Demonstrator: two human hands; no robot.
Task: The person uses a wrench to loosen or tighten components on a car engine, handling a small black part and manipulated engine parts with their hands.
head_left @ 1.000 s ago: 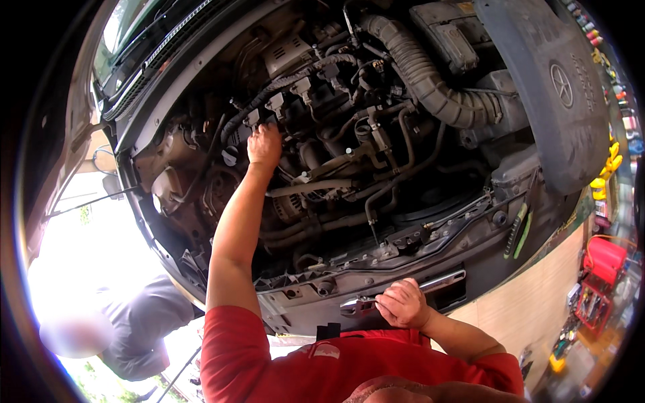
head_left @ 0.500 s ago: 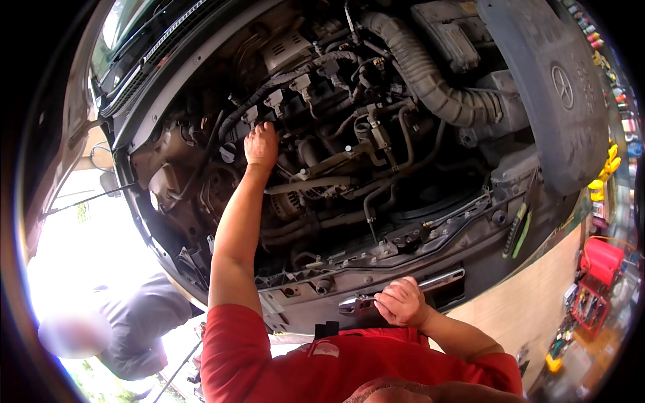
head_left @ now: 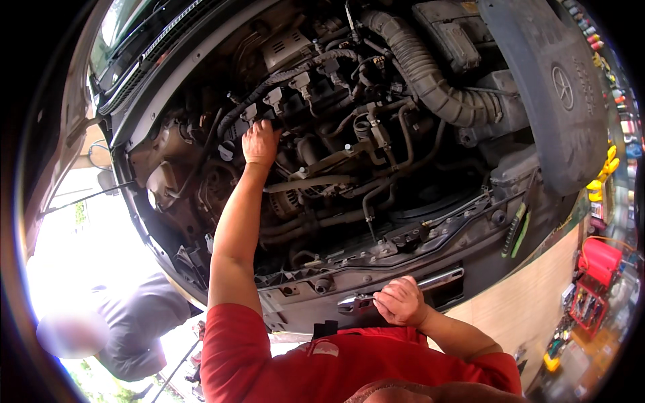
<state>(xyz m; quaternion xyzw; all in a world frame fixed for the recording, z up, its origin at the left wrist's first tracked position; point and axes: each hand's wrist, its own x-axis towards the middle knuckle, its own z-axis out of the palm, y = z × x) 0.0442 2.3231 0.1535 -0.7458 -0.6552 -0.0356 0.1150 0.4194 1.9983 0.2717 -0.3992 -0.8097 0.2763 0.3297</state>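
My left hand reaches into the engine bay, fingers bent down beside an ignition coil and a black hose; what they grip is hidden. My right hand is closed at the front edge of the bay, on a silver metal piece lying along a chrome strip. A ribbed intake duct curves above. Green-handled pliers rest on the front panel at the right.
A large plastic cover sits at the upper right. A stooping person in grey is at the lower left. Beyond the bay on the right are a red case, a red toolbox and scattered tools. A prop rod stands left.
My left hand has shifted slightly up and leftward at the engine, fingers still bent. My right hand stays closed at the front edge.
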